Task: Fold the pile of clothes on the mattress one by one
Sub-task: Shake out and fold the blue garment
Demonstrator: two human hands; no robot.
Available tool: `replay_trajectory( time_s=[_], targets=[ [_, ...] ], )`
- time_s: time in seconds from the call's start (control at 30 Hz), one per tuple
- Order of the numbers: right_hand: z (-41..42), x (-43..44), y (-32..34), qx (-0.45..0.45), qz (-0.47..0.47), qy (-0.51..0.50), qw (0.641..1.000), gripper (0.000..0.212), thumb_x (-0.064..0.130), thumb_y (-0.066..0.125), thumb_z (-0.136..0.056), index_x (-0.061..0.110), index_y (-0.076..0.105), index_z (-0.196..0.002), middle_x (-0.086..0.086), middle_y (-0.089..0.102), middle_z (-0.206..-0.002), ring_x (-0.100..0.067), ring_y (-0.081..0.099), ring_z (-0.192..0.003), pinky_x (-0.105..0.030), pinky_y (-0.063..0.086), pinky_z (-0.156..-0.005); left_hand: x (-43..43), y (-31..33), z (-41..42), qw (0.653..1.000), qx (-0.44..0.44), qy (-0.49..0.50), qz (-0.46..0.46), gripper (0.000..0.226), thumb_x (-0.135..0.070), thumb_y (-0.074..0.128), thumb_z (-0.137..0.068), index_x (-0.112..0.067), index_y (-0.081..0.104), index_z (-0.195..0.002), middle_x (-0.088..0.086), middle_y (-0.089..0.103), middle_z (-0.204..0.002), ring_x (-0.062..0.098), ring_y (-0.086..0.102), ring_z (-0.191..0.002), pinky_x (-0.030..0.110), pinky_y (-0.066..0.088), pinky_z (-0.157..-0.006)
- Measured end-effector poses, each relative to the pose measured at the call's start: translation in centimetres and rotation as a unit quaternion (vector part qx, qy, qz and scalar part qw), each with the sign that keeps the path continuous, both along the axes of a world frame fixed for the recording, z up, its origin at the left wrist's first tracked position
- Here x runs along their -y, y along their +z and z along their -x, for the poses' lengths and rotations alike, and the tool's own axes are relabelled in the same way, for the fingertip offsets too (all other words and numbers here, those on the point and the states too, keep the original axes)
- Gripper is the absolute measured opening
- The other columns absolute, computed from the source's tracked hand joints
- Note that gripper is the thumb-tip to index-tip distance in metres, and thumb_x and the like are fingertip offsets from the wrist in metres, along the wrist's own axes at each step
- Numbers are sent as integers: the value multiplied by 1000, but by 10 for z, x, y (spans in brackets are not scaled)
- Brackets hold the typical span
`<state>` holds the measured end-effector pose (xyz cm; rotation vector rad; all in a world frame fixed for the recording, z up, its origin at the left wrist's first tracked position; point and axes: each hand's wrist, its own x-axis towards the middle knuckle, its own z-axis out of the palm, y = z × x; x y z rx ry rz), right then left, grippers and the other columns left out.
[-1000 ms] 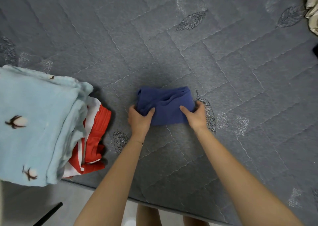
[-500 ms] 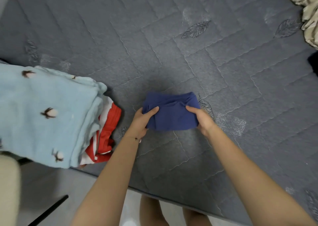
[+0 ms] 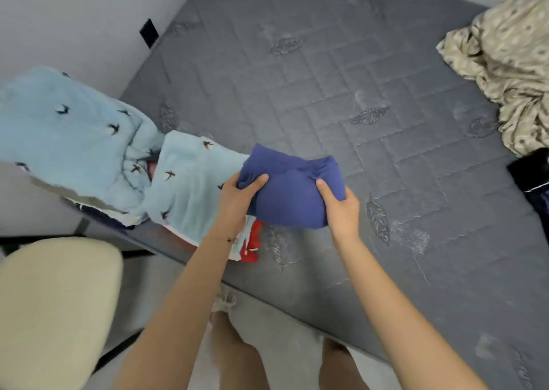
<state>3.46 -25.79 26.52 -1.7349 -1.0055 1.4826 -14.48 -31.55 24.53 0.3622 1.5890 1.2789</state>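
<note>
Two bare arms reach in from 6 o'clock, and the left hand (image 3: 237, 193) and right hand (image 3: 341, 211) each grip one end of the folded blue cloth (image 3: 292, 193), thumbs on top and fingers curled under, near the middle, just above the mattress (image 3: 326, 92). It looks soft, light and floppy, so holding both ends should stop the folds falling open. The light blue folded stack (image 3: 184, 187) touches it at 9 o'clock, and a messy pile (image 3: 505, 62) waits far off at 2 o'clock.
</note>
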Motion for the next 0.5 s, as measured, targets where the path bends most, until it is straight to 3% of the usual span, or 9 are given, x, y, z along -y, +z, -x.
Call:
replay_trajectory(
  time_s=[0.1,0.27,0.4,0.5],
  targets=[
    [53,20,16,-11,-14,-30,999,15,26,69,-88,21,65,-75,9,66,-73,-2,60,-66,-13,47,-58,16,19,59,1000,-4,-28,-8,23,-26,75,-84,-27,69,-106,-10,74,-102,14,70,-95,30,56,-76],
    [143,48,24,-37,15,-41,998,21,31,66,-90,19,61,-74,7,63,-73,-6,58,-68,-16,47,-59,28,34,158,997,-50,-60,3,26,-27,75,-84,-26,68,-108,-10,72,-106,11,69,-96,22,54,-73],
    [190,61,18,-59,52,-46,996,22,33,63,-92,13,66,-101,-1,69,-98,-13,64,-89,-28,52,-80,29,25,204,996,-53,-69,12,30,-23,72,-87,-18,66,-115,-2,70,-111,13,69,-97,17,53,-68],
    [199,62,7,-42,60,-72,995,26,35,63,-91,12,66,-102,0,68,-98,-13,63,-88,-29,52,-80,26,13,214,996,-29,-86,16,25,-22,73,-86,-22,67,-110,-3,71,-110,13,69,-97,21,55,-72]
  ],
)
